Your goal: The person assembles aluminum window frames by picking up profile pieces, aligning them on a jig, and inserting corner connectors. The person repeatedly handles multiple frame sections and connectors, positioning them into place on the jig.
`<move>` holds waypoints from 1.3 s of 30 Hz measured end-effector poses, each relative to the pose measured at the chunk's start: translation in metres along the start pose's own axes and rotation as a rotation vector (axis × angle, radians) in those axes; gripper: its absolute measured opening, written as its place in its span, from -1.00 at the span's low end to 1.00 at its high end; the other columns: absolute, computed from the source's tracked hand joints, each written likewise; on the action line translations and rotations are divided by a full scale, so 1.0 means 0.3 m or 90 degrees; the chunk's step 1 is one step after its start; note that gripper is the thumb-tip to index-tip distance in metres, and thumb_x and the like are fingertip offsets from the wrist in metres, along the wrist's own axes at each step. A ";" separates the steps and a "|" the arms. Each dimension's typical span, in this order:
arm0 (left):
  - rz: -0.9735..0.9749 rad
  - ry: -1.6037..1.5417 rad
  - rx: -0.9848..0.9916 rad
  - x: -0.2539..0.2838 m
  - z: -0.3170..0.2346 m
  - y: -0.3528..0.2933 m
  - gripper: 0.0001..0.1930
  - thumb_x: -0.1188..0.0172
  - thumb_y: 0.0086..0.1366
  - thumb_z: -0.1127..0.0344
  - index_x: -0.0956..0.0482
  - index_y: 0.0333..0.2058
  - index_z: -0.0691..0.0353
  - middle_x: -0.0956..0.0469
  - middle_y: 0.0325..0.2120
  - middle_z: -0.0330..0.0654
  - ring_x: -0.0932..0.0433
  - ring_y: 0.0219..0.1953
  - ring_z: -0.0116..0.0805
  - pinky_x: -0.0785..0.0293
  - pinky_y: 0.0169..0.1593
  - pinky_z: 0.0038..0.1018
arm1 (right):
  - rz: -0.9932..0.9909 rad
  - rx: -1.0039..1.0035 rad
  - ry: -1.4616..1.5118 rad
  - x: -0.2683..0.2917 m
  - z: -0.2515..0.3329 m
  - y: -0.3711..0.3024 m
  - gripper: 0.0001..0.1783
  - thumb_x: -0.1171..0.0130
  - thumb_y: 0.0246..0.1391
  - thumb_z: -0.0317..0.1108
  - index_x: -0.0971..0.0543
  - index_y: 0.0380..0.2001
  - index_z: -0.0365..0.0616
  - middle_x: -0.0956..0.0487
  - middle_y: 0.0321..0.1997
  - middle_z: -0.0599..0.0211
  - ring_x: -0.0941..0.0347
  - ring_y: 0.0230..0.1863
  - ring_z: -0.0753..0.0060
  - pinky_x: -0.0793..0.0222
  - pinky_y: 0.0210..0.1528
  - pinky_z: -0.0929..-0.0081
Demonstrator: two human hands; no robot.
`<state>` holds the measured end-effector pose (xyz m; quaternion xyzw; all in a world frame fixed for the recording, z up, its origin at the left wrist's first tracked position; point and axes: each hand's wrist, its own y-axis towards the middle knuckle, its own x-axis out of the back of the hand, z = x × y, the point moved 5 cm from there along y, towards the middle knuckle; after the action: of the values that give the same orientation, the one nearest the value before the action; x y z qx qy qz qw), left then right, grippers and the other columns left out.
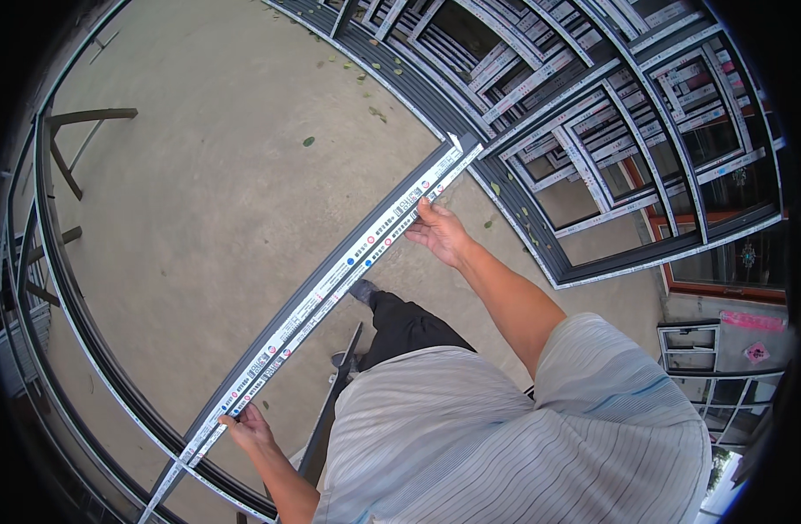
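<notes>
The left hand (255, 430) and right hand (441, 236) pinch the near edge of the bar (326, 289) in their fingers; it runs between and past both. It looks stiff, fairly light, perhaps slick; widely spaced holds should steady it.

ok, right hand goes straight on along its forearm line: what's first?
The right hand would meet the long bar it already grips. Past that, the floor shows behind, apparently lower; depth is unclear.
</notes>
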<state>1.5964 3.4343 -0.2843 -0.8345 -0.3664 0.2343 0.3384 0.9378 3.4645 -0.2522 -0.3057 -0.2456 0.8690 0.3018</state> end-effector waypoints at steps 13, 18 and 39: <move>-0.067 0.840 -0.338 -0.179 -0.043 -0.292 -0.40 -0.26 0.48 -0.19 -0.57 -0.04 0.38 -0.68 -0.22 0.02 -0.64 -0.26 -0.01 -0.55 -0.18 -0.13 | -0.024 -0.031 0.017 0.004 -0.006 0.007 -0.50 -0.20 0.48 0.07 -0.52 0.09 -0.19 -0.65 0.04 0.19 -0.60 0.13 0.20 -0.47 0.38 0.03; 0.227 1.069 -0.836 -0.554 0.168 -0.683 -0.29 -0.51 0.28 0.04 -0.48 0.20 0.46 -0.47 0.21 0.19 -0.43 0.27 0.14 -0.33 0.33 0.04 | -0.020 -0.042 0.005 -0.024 0.001 0.006 -0.51 -0.17 0.49 0.07 -0.52 0.08 -0.18 -0.65 0.03 0.21 -0.60 0.12 0.23 -0.48 0.38 0.05; 0.643 1.237 -0.862 -0.957 0.429 -0.648 -0.45 -0.52 0.20 -0.05 -0.56 -0.06 0.25 -0.66 -0.22 -0.07 -0.66 -0.14 0.04 -0.63 -0.12 -0.08 | -0.088 -0.024 0.013 -0.034 -0.010 0.007 -0.54 -0.19 0.47 0.09 -0.56 -0.02 -0.13 -0.68 -0.09 0.29 -0.63 -0.04 0.34 -0.55 0.17 0.24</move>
<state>1.2475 3.3616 -0.1852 -0.7119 0.3390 -0.5967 -0.1494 0.9456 3.4569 -0.2516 -0.3023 -0.2797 0.8380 0.3579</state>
